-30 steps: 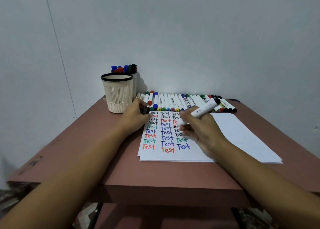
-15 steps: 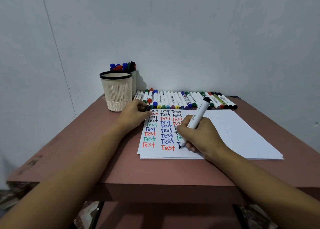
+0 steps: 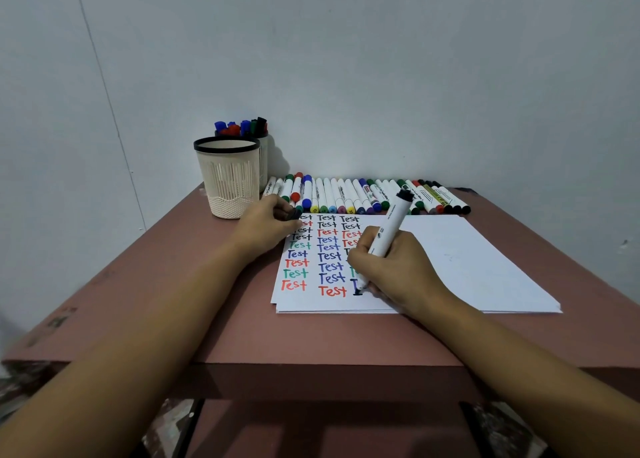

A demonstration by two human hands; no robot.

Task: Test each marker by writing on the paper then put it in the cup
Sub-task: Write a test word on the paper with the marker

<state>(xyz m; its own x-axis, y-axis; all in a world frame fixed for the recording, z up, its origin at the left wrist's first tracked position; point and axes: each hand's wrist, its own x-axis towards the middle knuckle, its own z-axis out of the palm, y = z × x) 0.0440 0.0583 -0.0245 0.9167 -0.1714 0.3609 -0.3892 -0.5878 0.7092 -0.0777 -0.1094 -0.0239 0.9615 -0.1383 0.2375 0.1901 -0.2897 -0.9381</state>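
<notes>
My right hand (image 3: pixel 394 270) grips a white marker (image 3: pixel 389 229) with a black end, its tip touching the white paper (image 3: pixel 467 260) at the foot of the third column of "Test" words, where a dark stroke has begun. My left hand (image 3: pixel 266 229) rests on the paper's top left corner and pinches a black cap (image 3: pixel 294 214). A cream cup with a black rim (image 3: pixel 227 177) stands just left of that hand. Behind it a second cup (image 3: pixel 264 159) holds several capped markers. A row of several markers (image 3: pixel 349 198) lies along the paper's far edge.
The paper stack lies on a reddish-brown table (image 3: pixel 173 284) set against a pale wall (image 3: pixel 381 59). The table's front edge (image 3: pixel 311 364) is near me, and the right half of the paper is blank.
My right hand has moved down the sheet from the middle rows to the bottom row and the marker now stands steeper, tip on the paper. My left hand has stayed put.
</notes>
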